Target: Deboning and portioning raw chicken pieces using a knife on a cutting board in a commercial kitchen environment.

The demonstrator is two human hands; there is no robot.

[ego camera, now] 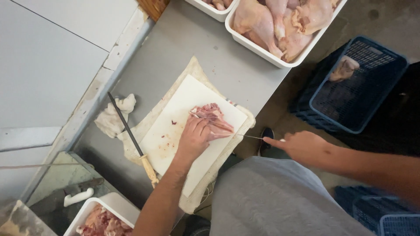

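My left hand (195, 136) presses down on a piece of raw chicken (211, 114) lying on a white cutting board (175, 131). My right hand (302, 146) grips a thin-bladed knife (251, 137), its blade pointing left toward the meat just off the board's right edge. The knife's handle is mostly hidden in my fist. The board rests on a beige cloth (144, 126) spread over a grey steel table (192, 48).
A sharpening steel (131, 135) with a wooden handle lies left of the board beside a crumpled rag (114, 116). White trays hold raw chicken at the back (262, 50) and the front left (94, 209). A blue crate (363, 87) with one piece stands on the floor.
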